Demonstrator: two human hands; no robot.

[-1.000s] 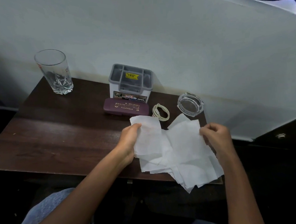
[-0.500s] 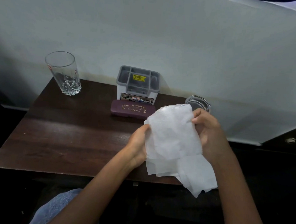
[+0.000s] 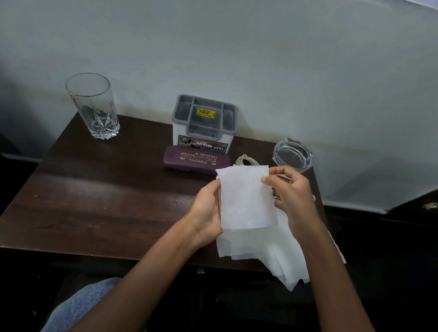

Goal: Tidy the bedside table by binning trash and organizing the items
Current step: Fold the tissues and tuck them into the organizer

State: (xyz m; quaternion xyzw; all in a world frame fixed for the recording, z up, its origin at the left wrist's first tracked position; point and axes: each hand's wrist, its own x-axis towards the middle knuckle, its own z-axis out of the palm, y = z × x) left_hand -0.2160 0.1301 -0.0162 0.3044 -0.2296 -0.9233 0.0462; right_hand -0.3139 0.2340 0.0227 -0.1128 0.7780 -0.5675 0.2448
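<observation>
Several white tissues [image 3: 245, 200] are gathered into a folded stack above the dark wooden bedside table [image 3: 99, 198]. My left hand [image 3: 206, 212] grips the stack's left edge. My right hand [image 3: 291, 194] pinches its upper right edge with thumb and fingers curled. Loose ends of the tissues hang over the table's front right edge. Behind them stand a grey and white organizer box [image 3: 204, 123], a maroon spectacle case [image 3: 196, 160], a partly hidden coiled white band [image 3: 245, 160] and a clear glass ashtray [image 3: 292, 155].
An empty drinking glass [image 3: 92, 105] stands at the table's back left corner. A pale wall [image 3: 231, 49] runs directly behind the table. My knee in blue jeans [image 3: 75, 308] is below the front edge.
The spread tissues were drawn together and folded into a narrower stack. My right hand moved left toward my left hand. The coiled band and ashtray show again behind the tissues.
</observation>
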